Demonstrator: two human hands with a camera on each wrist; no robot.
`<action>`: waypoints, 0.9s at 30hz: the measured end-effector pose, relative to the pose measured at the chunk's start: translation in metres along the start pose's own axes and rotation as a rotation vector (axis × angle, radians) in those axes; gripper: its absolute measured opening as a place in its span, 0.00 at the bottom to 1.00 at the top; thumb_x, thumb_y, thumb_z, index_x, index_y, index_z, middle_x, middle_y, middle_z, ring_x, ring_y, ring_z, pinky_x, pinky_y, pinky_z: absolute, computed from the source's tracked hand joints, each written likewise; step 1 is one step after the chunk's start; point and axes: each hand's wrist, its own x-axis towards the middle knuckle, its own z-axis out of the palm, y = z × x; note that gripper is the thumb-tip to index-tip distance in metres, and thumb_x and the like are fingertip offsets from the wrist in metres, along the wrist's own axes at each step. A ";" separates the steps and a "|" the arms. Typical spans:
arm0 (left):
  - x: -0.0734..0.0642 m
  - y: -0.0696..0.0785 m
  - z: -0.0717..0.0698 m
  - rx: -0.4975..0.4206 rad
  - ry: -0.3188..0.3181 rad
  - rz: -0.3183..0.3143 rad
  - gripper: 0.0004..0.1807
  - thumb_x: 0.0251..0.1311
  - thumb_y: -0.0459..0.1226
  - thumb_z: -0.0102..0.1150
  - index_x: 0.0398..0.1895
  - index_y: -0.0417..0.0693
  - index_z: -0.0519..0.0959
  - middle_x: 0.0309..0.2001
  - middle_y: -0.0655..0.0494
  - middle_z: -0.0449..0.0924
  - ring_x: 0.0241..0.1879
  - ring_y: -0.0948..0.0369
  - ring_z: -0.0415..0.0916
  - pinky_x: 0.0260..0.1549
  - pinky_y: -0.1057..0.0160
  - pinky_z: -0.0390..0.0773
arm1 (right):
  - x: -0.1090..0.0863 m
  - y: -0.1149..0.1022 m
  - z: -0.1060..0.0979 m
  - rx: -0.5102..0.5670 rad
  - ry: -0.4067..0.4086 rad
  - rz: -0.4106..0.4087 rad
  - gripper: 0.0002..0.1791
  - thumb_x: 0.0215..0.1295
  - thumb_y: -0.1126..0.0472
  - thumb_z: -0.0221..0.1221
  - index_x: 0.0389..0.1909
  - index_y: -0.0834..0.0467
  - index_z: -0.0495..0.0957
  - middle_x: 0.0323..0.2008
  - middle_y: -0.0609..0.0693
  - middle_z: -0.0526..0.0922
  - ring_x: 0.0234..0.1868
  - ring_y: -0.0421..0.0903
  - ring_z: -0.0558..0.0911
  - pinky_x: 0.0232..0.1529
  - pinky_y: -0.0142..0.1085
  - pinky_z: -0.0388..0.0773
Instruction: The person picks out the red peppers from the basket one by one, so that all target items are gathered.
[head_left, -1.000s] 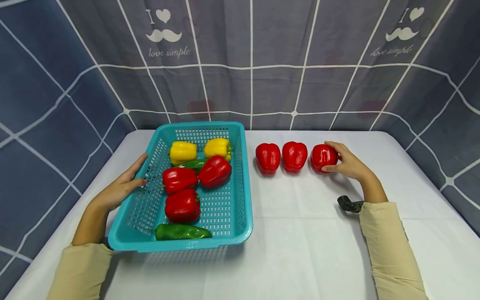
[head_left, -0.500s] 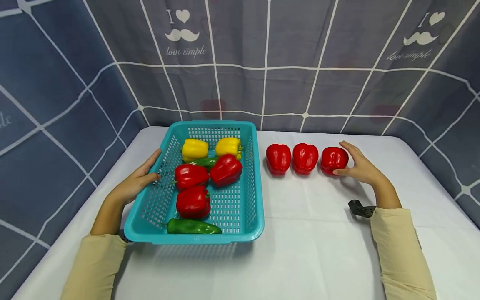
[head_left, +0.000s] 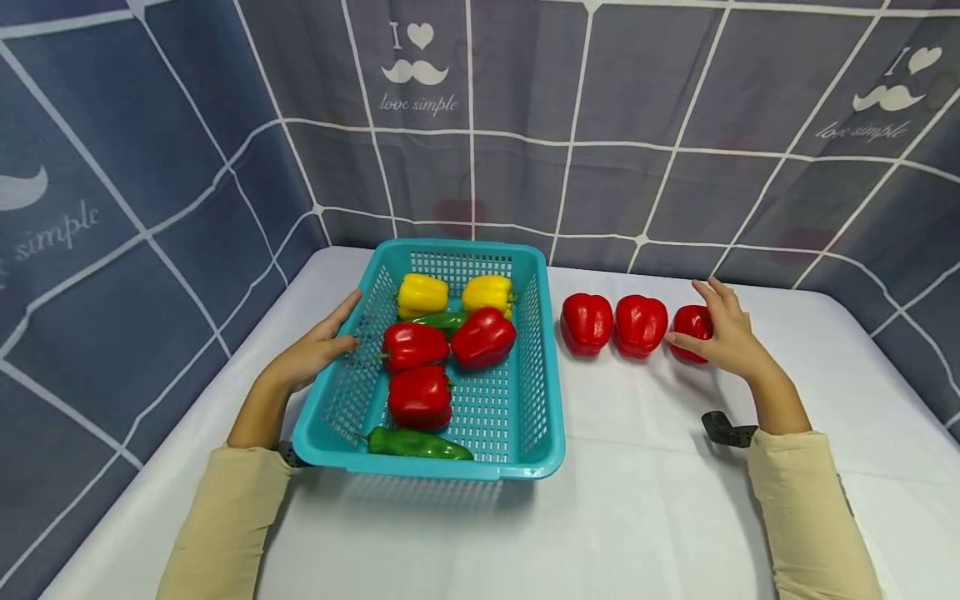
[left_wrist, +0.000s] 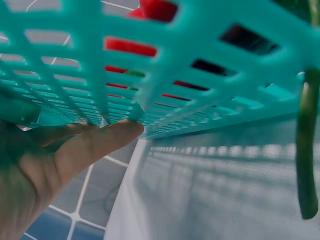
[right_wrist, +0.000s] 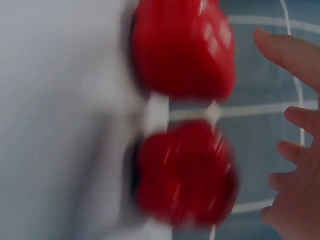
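- The basket (head_left: 450, 470) is turquoise plastic, a rectangle with rounded corners, its walls and floor pierced by a grid of small slots. It stands beside the left hand (head_left: 315, 348), on that hand's right.
- Inside it I count seven pieces. Three are red peppers (head_left: 420, 397), blocky, lobed and glossy; two are yellow peppers (head_left: 422, 295), squat and shiny; two are green peppers (head_left: 420, 445), long, smooth and tapering.
- One green pepper lies along the side nearest the person; the other is partly covered, between the reds and the yellow pair.
- Three more peppers, also red and waxy-looking, form a row (head_left: 640, 327) on the desk (head_left: 637, 517), between the basket and the right hand (head_left: 731, 337). The end pepper (head_left: 692, 322) is nearest the right hand and partly hidden by it.
- The left hand rests at the basket's left wall, fingers fairly straight, one fingertip against the slotted plastic.
- The right hand is released, fingers extended and spread, thumb reaching across in front of the end pepper. Its wrist view is blurred, so I cannot tell whether any finger touches the pepper.
- Both forearms reach forward in tan sleeves (head_left: 225, 517); behind the hands hangs creased grey cloth (head_left: 525, 192) with white grid lines.
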 end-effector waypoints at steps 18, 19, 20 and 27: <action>0.002 0.002 0.003 0.004 0.012 -0.010 0.43 0.58 0.26 0.35 0.71 0.52 0.27 0.72 0.44 0.24 0.57 0.38 0.58 0.42 0.55 0.79 | 0.032 -0.120 0.049 0.048 -0.111 -0.223 0.49 0.53 0.50 0.62 0.71 0.52 0.45 0.71 0.56 0.43 0.71 0.57 0.37 0.59 0.68 0.50; 0.002 0.002 0.002 0.005 0.012 -0.011 0.43 0.58 0.26 0.35 0.71 0.52 0.27 0.72 0.44 0.24 0.57 0.38 0.58 0.42 0.55 0.79 | 0.032 -0.127 0.052 0.028 -0.127 -0.246 0.48 0.53 0.50 0.62 0.71 0.53 0.46 0.71 0.57 0.45 0.71 0.58 0.37 0.59 0.68 0.49; 0.002 0.002 0.002 0.006 0.013 -0.013 0.43 0.58 0.27 0.35 0.71 0.52 0.27 0.72 0.43 0.25 0.57 0.38 0.58 0.42 0.55 0.79 | 0.032 -0.133 0.056 0.006 -0.144 -0.268 0.48 0.53 0.49 0.62 0.71 0.53 0.47 0.70 0.58 0.48 0.71 0.58 0.38 0.60 0.67 0.49; -0.001 -0.001 0.001 -0.004 0.021 -0.019 0.43 0.59 0.27 0.36 0.71 0.54 0.27 0.72 0.43 0.26 0.56 0.38 0.59 0.42 0.51 0.78 | 0.030 -0.173 0.077 -0.143 -0.261 -0.382 0.47 0.51 0.46 0.63 0.69 0.56 0.53 0.68 0.60 0.55 0.70 0.61 0.44 0.61 0.64 0.52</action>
